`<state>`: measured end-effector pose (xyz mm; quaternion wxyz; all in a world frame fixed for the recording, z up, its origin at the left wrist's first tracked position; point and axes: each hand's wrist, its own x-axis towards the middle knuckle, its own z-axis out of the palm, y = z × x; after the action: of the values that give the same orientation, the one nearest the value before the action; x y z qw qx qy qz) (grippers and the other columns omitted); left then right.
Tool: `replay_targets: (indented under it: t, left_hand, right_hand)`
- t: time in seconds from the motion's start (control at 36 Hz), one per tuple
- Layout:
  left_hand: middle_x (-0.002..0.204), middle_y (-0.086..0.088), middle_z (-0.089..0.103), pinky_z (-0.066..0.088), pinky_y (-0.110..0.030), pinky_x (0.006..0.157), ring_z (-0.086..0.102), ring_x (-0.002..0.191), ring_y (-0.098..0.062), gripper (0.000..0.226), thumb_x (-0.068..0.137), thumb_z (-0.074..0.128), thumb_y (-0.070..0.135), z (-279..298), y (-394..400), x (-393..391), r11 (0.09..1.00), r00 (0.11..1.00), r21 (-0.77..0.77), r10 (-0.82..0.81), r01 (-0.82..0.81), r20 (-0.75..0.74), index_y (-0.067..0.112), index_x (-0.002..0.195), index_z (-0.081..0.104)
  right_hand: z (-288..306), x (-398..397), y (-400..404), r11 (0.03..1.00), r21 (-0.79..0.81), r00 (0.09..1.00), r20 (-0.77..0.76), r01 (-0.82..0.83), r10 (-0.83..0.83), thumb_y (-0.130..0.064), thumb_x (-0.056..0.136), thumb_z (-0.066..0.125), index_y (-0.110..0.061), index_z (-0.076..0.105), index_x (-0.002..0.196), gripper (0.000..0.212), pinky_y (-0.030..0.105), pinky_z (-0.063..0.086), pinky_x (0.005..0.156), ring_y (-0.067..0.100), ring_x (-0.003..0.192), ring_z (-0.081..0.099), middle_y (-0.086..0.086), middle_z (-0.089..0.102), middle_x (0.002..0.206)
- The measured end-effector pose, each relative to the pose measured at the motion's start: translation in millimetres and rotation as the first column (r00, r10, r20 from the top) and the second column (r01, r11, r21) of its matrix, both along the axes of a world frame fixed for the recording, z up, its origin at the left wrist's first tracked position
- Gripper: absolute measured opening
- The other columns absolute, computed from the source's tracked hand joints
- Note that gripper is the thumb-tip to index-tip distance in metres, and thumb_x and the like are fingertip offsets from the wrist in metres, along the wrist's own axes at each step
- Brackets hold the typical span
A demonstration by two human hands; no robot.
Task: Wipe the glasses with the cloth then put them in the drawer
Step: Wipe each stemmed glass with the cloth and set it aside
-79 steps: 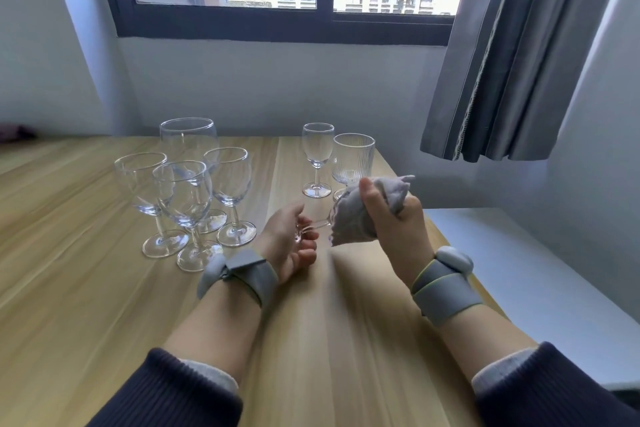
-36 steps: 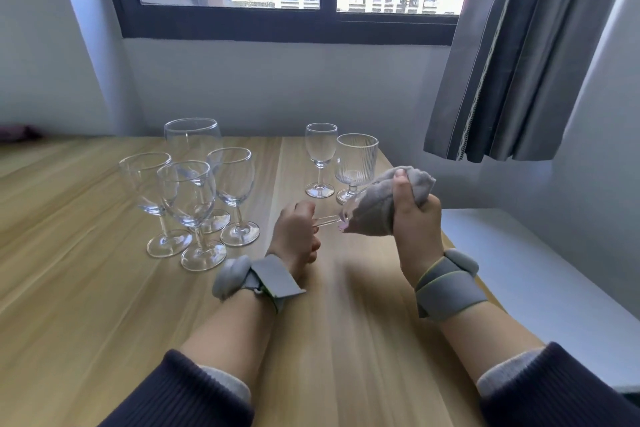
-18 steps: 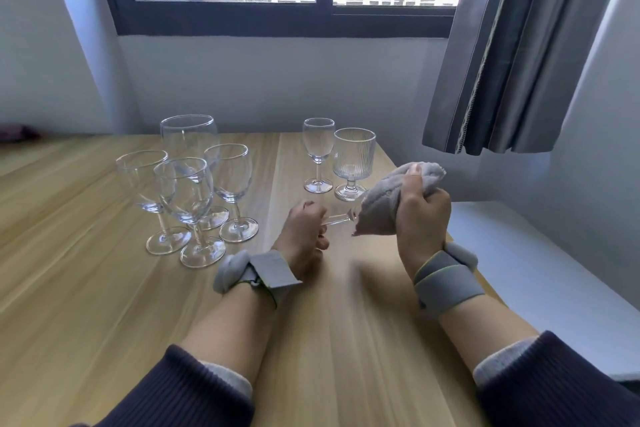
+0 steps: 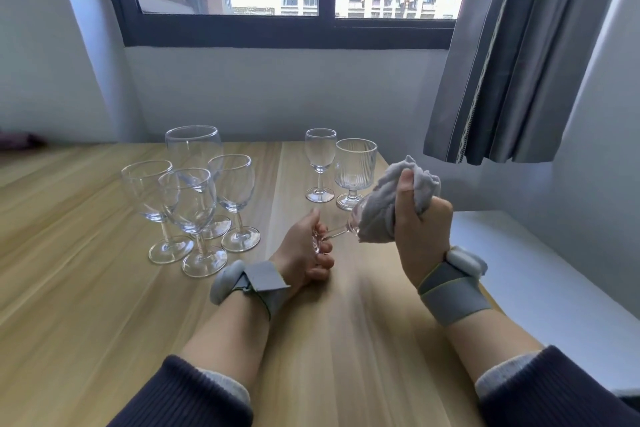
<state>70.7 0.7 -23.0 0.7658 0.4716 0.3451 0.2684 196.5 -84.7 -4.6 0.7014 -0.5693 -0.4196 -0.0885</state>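
I sat at a wooden table (image 4: 104, 305) under a dark-framed window (image 4: 291, 28), looking down at my own two hands. My left hand (image 4: 304, 253) lay low over the tabletop, its fingers curled around the foot and lower stem of a wine glass (image 4: 341, 230) that was tipped on its side, bowl pointing to my right. My right hand (image 4: 420, 225) was closed around a pale grey cloth (image 4: 391, 204), which was bunched over the bowl of that glass and hid most of it; only the stem and the bottom of the bowl showed between my hands. My thumb pressed along the top of the cloth. Each wrist wore a grey strap, and dark sleeves covered my forearms.

Six other glasses stood upright on the table. To my left was a tight cluster of four stemmed glasses (image 4: 188, 204), the tallest and widest at the back. Farther back and nearer the middle, a small slim wine glass (image 4: 320, 163) stood just beside a ribbed goblet (image 4: 355, 172), which was close behind the cloth.

A grey curtain (image 4: 526, 55) hung at the right of the window. A white surface (image 4: 540, 270) sat lower than the table, along its right edge. I could not see a drawer.
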Motion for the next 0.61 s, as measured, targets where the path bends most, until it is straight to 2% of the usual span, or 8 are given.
replay_targets:
  t: [0.14,0.25,0.31,0.36,0.42,0.44,0.5,0.61]
  left_hand:
    - [0.06,-0.001,0.031,0.017,-0.004,0.036,0.027,0.031,-0.006,0.041,0.1,0.032,0.05,1.9,-0.6,1.9,0.988,0.997,0.14,0.076,-0.073,-0.02,0.019,0.073,0.034]
    - [0.064,-0.003,0.032,0.021,-0.011,0.032,0.03,0.045,-0.013,0.039,0.102,0.032,0.045,6.6,-2.9,-1.7,0.906,0.986,0.404,0.159,-0.123,-0.058,0.017,0.076,0.035]
    - [0.065,-0.001,0.039,0.033,-0.022,0.04,0.038,0.048,-0.018,0.042,0.099,0.034,0.053,7.1,-2.3,-5.8,0.759,0.966,0.635,0.246,-0.144,-0.075,0.017,0.077,0.038]
    - [0.062,0.002,0.043,0.042,-0.036,0.057,0.047,0.057,-0.027,0.04,0.089,0.031,0.058,9.5,0.1,-10.8,0.542,0.94,0.832,0.332,-0.122,-0.078,0.021,0.075,0.041]
    - [0.058,0.003,0.045,0.04,-0.041,0.066,0.053,0.064,-0.033,0.037,0.088,0.028,0.055,11.7,-1.6,-14.4,0.401,0.919,0.913,0.384,-0.076,-0.092,0.022,0.073,0.038]
    - [0.057,0.002,0.045,0.04,-0.041,0.067,0.054,0.065,-0.034,0.037,0.088,0.027,0.054,11.6,-2.0,-14.7,0.372,0.916,0.925,0.393,-0.08,-0.079,0.022,0.073,0.037]
    - [0.056,0.002,0.043,0.039,-0.043,0.065,0.05,0.062,-0.034,0.039,0.088,0.029,0.053,7.8,-1.8,-11.8,0.403,0.919,0.904,0.392,-0.142,-0.031,0.019,0.073,0.038]
    - [0.049,0.006,0.037,0.026,-0.039,0.052,0.031,0.055,-0.027,0.038,0.08,0.037,0.056,5.4,-2.1,-3.3,0.65,0.932,0.703,0.358,-0.289,0.052,0.024,0.062,0.045]
  right_hand:
    - [1.6,3.1,5.7,0.997,-0.049,0.985,-0.16,0.054,-0.061,-0.034,0.099,0.047,0.0,0.056,0.054,0.057,0.03,0.048,0.05,0.023,0.05,0.056,0.012,0.057,0.053]
    - [5.3,4.6,8.5,0.99,-0.134,0.967,-0.247,0.033,-0.065,-0.028,0.1,0.045,0.003,0.062,0.073,0.044,0.029,0.048,0.066,0.023,0.065,0.059,0.009,0.061,0.066]
    - [8.1,3.6,6.4,0.978,-0.207,0.93,-0.364,-0.031,-0.047,-0.024,0.099,0.045,-0.004,0.058,0.072,0.037,0.029,0.046,0.073,0.023,0.074,0.057,0.003,0.057,0.066]
    - [10.9,3.0,4.3,0.96,-0.266,0.883,-0.467,-0.094,-0.043,-0.021,0.098,0.043,-0.005,0.055,0.079,0.028,0.031,0.043,0.082,0.023,0.084,0.051,-0.001,0.05,0.07]
    - [11.9,1.0,1.1,0.944,-0.302,0.847,-0.53,-0.134,-0.049,-0.02,0.098,0.042,-0.005,0.052,0.094,0.018,0.032,0.041,0.09,0.023,0.09,0.046,0.002,0.046,0.078]
    - [11.5,0.3,0.2,0.941,-0.31,0.84,-0.54,-0.136,-0.056,-0.02,0.098,0.042,-0.008,0.049,0.091,0.015,0.033,0.041,0.092,0.024,0.091,0.048,0.002,0.045,0.079]
    - [10.8,-1.3,1.5,0.961,-0.262,0.854,-0.516,-0.092,-0.059,-0.021,0.097,0.044,-0.009,0.047,0.073,0.027,0.035,0.044,0.089,0.029,0.091,0.055,0.001,0.05,0.073]
    - [10.3,1.0,6.3,0.989,-0.142,0.914,-0.395,0.035,-0.09,-0.027,0.098,0.046,-0.015,0.053,0.056,0.044,0.028,0.045,0.064,0.023,0.064,0.056,-0.001,0.056,0.058]
